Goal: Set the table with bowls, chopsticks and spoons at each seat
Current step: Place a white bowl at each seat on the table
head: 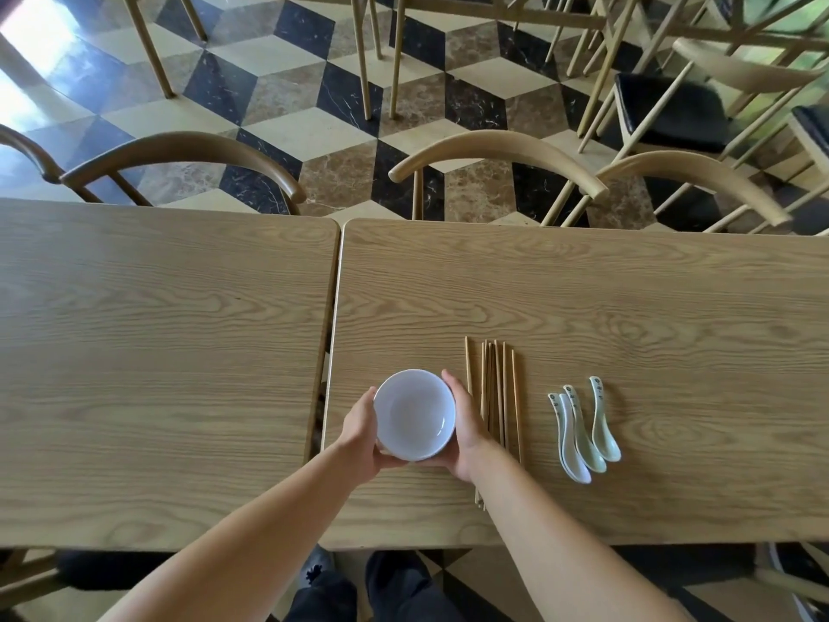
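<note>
Bowl [414,414] cupped by both hands, near table [628,298] seam

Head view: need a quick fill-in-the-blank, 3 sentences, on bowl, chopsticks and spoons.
1. The white bowl is held by ____ hands, the left hand and the right hand.
2. The chopsticks lie between the bowl and the ____.
3. The spoons number ____, lying on the right-hand table.

Missing words: both; spoons; three

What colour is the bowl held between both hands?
The bowl is plain white inside, with no pattern visible; the head view, looking down into it, shows this.
</note>
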### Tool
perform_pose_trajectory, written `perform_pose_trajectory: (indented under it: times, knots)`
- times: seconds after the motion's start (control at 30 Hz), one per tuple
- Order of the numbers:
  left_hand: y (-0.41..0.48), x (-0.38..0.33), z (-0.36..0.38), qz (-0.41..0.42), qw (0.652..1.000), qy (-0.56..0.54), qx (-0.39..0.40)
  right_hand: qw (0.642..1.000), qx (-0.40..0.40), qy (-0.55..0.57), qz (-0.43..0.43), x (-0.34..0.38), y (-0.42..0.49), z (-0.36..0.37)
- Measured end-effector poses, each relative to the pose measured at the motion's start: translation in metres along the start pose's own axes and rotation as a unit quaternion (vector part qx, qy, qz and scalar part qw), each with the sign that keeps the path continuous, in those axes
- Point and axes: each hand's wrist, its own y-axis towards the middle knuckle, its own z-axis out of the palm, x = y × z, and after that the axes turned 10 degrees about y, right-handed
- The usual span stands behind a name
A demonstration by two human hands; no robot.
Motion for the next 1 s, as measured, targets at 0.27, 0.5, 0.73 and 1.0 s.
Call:
perform_pose_trajectory:
  times: [0.27,0.5,0.73,1.0]
  knots:
    - [-0.028,0.0,-0.015,0.002,1.0,0.002,-0.001,1.0,-0.023,-0.02,0.004,-0.008,-0.011,0.013]
    - [-0.062,-0.003,-0.063,0.029,0.998,-0.046,0.019,0.998,0.007,-0.066,-0.021,-0.021,-0.044,0.063]
    - [-0.1,0.018,-0.152,0.049,0.989,-0.137,0.04,0.992,0.053,-0.113,-0.032,-0.076,-0.071,0.135]
    - [-0.17,0.074,-0.299,0.117,0.987,-0.094,-0.049,0.98,0.1,-0.17,-0.017,-0.198,-0.118,0.236]
